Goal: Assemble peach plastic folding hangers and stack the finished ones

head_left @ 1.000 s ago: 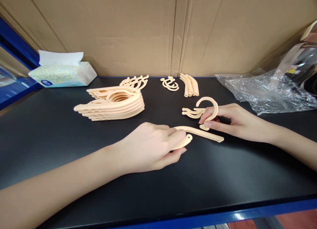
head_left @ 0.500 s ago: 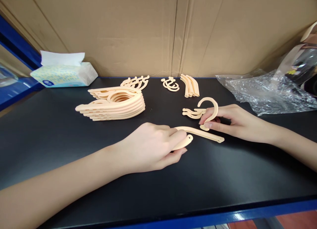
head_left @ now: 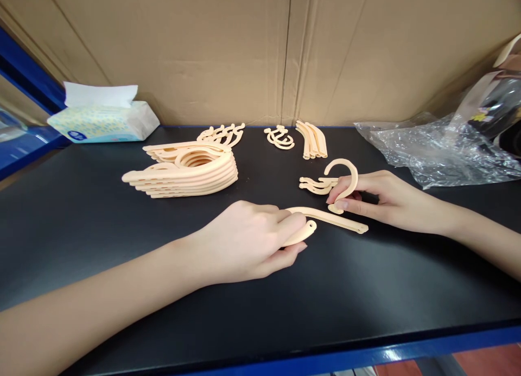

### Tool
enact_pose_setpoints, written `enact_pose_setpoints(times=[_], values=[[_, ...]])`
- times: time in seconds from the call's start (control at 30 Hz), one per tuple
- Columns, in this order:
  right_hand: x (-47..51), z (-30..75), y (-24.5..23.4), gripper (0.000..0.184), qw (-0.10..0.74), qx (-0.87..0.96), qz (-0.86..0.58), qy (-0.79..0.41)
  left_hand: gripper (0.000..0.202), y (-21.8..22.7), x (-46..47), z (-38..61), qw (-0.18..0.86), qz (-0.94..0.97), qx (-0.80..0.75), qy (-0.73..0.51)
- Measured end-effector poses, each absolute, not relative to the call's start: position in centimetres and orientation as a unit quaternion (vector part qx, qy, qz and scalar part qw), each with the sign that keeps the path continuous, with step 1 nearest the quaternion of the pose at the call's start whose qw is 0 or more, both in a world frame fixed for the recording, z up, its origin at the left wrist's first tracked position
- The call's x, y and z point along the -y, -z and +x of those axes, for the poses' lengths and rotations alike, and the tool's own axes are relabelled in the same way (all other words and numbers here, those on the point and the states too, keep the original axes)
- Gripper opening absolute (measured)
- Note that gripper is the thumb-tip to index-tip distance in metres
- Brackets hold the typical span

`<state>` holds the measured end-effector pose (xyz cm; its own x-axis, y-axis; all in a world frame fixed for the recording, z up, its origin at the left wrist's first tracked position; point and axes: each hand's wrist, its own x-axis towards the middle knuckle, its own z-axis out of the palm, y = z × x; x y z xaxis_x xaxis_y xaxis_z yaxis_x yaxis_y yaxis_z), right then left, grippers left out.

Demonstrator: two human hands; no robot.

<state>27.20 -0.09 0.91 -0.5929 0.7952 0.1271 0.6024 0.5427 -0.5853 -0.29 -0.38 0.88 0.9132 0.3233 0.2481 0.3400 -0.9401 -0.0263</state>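
My left hand is closed round a cream hanger arm; its end with a small hole sticks out past the fingers, and the rest is hidden in the hand. Just beyond lies another curved hanger arm, its left end partly covered by my left fingers. Between thumb and fingers, my right hand pinches a cream hanger hook, held upright with its curve at the top. Several more hooks lie on the black table behind the right fingertips, partly covered by them.
A stack of cream hangers stands at the left. Behind it are hooks; further right lie more hooks and hanger arms. A tissue pack sits back left, clear plastic bags back right. Cardboard walls the back.
Almost nothing differs. The view has shifted very slightly; both hands keep the same hold on the hanger arm and the hook.
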Motion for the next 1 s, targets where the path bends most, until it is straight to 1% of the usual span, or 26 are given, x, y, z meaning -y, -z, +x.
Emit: enact_pose_setpoints(times=[0.17,0.33,0.47,0.57,0.7,0.8,0.9,1.0], values=[[0.15,27.13,-0.98,0.02,0.197,0.856,-0.407,-0.25,0.014,-0.98,0.4,-0.33,0.032,-0.978,0.172,0.114],[0.31,27.02,-1.13,0.023,0.218,0.842,-0.42,-0.257,0.016,-0.92,0.37,-0.29,0.031,-0.978,0.169,0.118],[0.34,27.06,-1.13,0.025,0.244,0.827,-0.42,-0.282,0.016,-0.89,0.31,-0.29,0.031,-0.978,0.167,0.124],[0.39,27.1,-1.14,0.023,0.265,0.811,-0.422,-0.306,0.016,-0.93,0.29,-0.34,0.031,-0.977,0.167,0.126],[0.62,26.91,-1.4,0.018,0.32,0.772,-0.426,-0.348,0.014,-0.91,0.33,-0.39,0.025,-0.978,0.166,0.12],[0.83,26.73,-1.67,0.019,0.36,0.742,-0.431,-0.367,0.014,-0.83,0.35,-0.36,0.02,-0.979,0.164,0.119],[0.95,26.67,-1.86,0.019,0.378,0.73,-0.435,-0.367,0.014,-0.8,0.34,-0.36,0.02,-0.979,0.162,0.124],[0.92,26.66,-1.92,0.018,0.378,0.731,-0.439,-0.361,0.015,-0.81,0.31,-0.4,0.02,-0.979,0.163,0.123]])
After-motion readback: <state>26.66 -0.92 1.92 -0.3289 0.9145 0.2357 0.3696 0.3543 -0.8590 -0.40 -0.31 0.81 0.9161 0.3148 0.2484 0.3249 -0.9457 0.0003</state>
